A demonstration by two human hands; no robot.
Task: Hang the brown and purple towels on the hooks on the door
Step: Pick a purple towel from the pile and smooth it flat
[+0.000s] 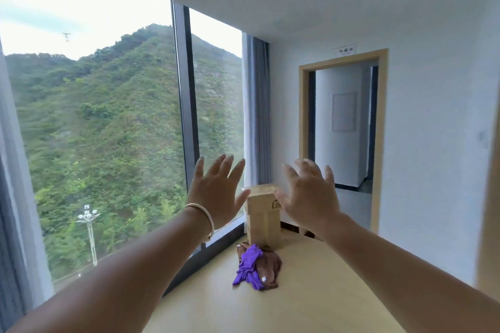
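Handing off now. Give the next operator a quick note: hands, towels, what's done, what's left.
Left hand and right hand: both raised, fingers spread, holding nothing.
Purple towel lies crumpled on top of the brown towel, in a heap on the light surface in front of the wooden box.
Done: nothing; neither towel is picked up.
Left: pick up both and hang them. No hooks are in view.

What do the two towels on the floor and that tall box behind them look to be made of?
The purple towel looks like thin, smooth cloth, maybe microfibre: it lies in soft crumpled folds with a slight sheen. The brown towel under it looks thicker and fuzzier, probably terry, matte. The tall box seems to be light wood or wood laminate: pale grain-like tone, flat faces, sharp edges.
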